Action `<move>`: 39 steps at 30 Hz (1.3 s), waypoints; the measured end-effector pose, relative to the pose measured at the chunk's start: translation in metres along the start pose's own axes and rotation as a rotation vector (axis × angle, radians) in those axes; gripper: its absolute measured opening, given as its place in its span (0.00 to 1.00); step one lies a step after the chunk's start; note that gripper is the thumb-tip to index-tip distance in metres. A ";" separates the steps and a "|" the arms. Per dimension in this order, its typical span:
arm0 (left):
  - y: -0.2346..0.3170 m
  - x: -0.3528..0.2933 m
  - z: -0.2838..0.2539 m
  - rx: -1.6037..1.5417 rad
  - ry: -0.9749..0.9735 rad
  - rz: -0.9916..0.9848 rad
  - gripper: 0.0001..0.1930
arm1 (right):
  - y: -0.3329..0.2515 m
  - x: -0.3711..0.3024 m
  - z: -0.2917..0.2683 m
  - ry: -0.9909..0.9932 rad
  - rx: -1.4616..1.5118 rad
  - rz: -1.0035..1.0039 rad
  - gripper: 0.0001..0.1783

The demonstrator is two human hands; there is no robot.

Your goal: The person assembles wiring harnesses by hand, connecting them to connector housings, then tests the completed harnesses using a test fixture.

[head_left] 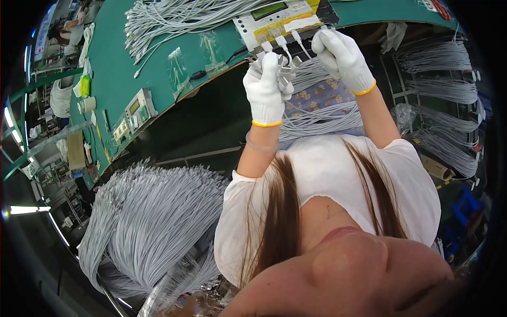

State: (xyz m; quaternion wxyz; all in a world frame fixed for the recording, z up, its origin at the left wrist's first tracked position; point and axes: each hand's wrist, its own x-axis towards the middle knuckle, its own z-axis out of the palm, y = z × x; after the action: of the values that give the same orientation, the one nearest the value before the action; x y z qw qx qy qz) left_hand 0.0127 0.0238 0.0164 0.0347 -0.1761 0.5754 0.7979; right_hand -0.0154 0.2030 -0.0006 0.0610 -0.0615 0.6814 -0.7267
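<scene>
My left hand (265, 91), in a white knit glove with a yellow cuff, is closed around a bunch of cable plugs (285, 74). Their white and grey ends stick out past the fingers. Also gloved, my right hand (340, 57) pinches its fingertips together at the right edge of a tester box (246, 33). What lies between those fingertips is too small to make out. Several white cable plugs (282, 42) sit along the tester's near side. Grey cables (317, 119) lie over a flowered cloth (323, 94) on my lap, below both hands.
Bundled cables (179, 21) lie across the green table (119, 58), beside clear plastic bags (178, 71) and a second small device (140, 108). A large cable heap (158, 222) stands at the lower left. Coiled cables (435, 58) hang on a rack at the right.
</scene>
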 end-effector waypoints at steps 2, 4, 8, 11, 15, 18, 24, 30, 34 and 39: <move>0.003 0.004 -0.012 0.034 -0.067 -0.054 0.21 | -0.004 0.001 0.004 0.090 0.066 0.115 0.20; 0.007 0.008 -0.014 0.052 -0.106 -0.080 0.23 | -0.002 0.002 0.011 0.140 0.098 0.169 0.20; 0.016 0.008 -0.011 0.219 -0.145 -0.113 0.27 | 0.012 0.004 0.038 0.182 -0.164 -0.091 0.22; 0.011 0.009 -0.008 0.228 -0.086 -0.089 0.29 | -0.003 0.019 0.041 0.109 0.007 0.106 0.23; 0.012 0.011 -0.017 0.111 -0.112 -0.104 0.28 | 0.003 0.006 0.042 0.096 -0.030 -0.037 0.23; 0.012 0.021 -0.015 0.129 -0.124 -0.070 0.26 | 0.010 0.012 0.043 0.073 -0.014 0.018 0.23; 0.012 0.011 -0.003 0.275 -0.041 -0.039 0.21 | 0.009 0.018 0.044 0.135 -0.038 -0.025 0.24; 0.013 0.007 -0.017 0.199 -0.160 -0.108 0.20 | -0.008 0.015 0.011 0.028 -0.089 0.072 0.23; 0.013 0.018 -0.006 0.083 -0.139 -0.076 0.20 | -0.019 0.008 -0.001 0.055 0.061 0.103 0.23; 0.013 0.005 -0.001 0.200 -0.205 -0.031 0.22 | -0.011 0.008 0.008 -0.070 0.467 -0.005 0.24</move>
State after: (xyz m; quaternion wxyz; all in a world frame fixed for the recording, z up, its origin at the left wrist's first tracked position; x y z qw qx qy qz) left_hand 0.0047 0.0177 0.0259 0.1229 -0.0981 0.6428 0.7497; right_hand -0.0218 0.1945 0.0106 0.0956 -0.0726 0.4922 -0.8622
